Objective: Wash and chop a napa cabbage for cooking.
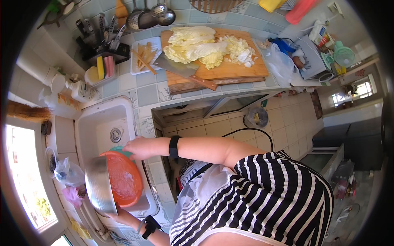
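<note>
My left hand (124,217) grips the lower rim of a stainless steel bowl (98,184). The bowl is tipped on its side over an orange plastic basin (126,181), its mouth towards the basin and its inside hidden. Clear, rippled water shows in the basin. At the basin's upper rim, my right hand (140,148) has its fingers curled over the edge. A green plastic rim (120,150) shows beside those fingers, mostly covered by the basin. All this is at the near part of a white ceramic sink (98,115), whose drain (115,135) is in view.
Napa cabbage (197,46), some of it cut, lies on a wooden cutting board (227,72) with a cleaver (184,70). Beside it are a white tray (134,61) of light-brown strips and a knife block (120,53). Plastic bags (69,172) hang left of the sink.
</note>
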`<action>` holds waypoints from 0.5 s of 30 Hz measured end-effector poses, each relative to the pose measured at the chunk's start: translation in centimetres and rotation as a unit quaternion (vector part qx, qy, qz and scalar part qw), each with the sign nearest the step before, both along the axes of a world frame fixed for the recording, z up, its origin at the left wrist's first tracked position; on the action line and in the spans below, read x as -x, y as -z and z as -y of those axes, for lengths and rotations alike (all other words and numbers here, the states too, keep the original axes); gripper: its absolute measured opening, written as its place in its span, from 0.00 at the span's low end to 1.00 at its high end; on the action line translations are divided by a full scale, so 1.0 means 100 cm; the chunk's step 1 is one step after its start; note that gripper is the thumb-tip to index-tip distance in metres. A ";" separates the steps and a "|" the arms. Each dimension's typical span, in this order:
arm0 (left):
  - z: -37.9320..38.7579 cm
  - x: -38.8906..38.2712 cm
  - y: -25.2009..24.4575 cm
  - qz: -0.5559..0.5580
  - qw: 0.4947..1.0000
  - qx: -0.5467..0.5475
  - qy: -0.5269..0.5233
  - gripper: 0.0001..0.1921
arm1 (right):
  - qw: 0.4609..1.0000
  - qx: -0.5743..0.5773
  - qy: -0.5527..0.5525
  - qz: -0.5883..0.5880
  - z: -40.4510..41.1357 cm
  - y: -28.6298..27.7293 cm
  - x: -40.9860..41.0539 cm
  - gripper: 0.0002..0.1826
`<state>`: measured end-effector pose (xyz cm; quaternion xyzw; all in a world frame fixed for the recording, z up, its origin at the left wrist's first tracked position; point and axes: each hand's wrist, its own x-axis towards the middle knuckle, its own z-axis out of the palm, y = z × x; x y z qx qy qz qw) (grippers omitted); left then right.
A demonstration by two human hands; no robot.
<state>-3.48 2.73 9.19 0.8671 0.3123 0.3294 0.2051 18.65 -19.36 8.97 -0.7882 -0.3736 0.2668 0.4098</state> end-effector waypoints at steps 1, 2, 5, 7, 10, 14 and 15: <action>-0.006 0.005 0.006 0.043 0.998 0.035 0.037 0.17 | 1.000 -0.019 -0.003 0.024 0.002 0.001 0.004 0.25; -0.010 0.005 0.011 0.092 0.986 0.137 0.020 0.17 | 0.999 -0.027 0.003 -0.017 0.004 0.002 0.006 0.25; -0.009 0.001 0.020 0.104 0.965 0.240 0.002 0.18 | 0.992 -0.026 0.002 0.120 0.011 0.019 0.009 0.23; -0.013 0.002 0.023 0.067 0.970 0.234 0.008 0.20 | 0.992 -0.036 0.003 0.120 0.013 0.013 0.011 0.22; -0.009 0.009 0.023 0.059 0.996 0.006 0.062 0.19 | 0.998 0.002 -0.013 0.065 0.027 -0.008 0.010 0.22; 0.025 -0.012 -0.001 0.128 0.978 0.167 0.012 0.17 | 0.997 -0.070 0.016 0.041 0.050 0.011 0.014 0.22; 0.012 -0.008 0.008 0.133 0.978 0.161 0.016 0.17 | 0.996 -0.077 0.019 0.046 0.052 0.016 0.014 0.22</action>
